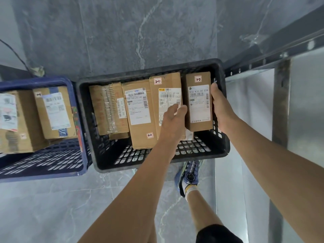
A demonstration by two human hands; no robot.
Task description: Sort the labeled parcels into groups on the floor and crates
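While both hands bear on it, the 2-2 parcel (199, 95) stands on end at the right end of the black crate (84, 120), centre of frame, label up.

- Left hand (172, 118): fingers curled at the parcel's left edge, in the gap beside the neighbouring box; holds it.
- Right hand (221, 106): laid flat along the parcel's right side, fingers near straight, between box and crate wall; thumb hidden.
- Same crate, leftward: 2-1 parcels (138, 106), two of them, then a taped parcel (107, 107) whose mark cannot be read.
- Blue crate (52, 162), left of frame, touching the black one: two more boxes, marks too small to tell.
- Floor (122, 32): grey tile. Shelf (280, 102): metal, right edge of frame. Shoe (189, 176): below the black crate.

Step in hand, as judged: the odd-marked box is either being seated or lifted out; which, cannot be told. If it goes to its own group, the next move calls for a straight upward lift, clear of the wall and neighbour.
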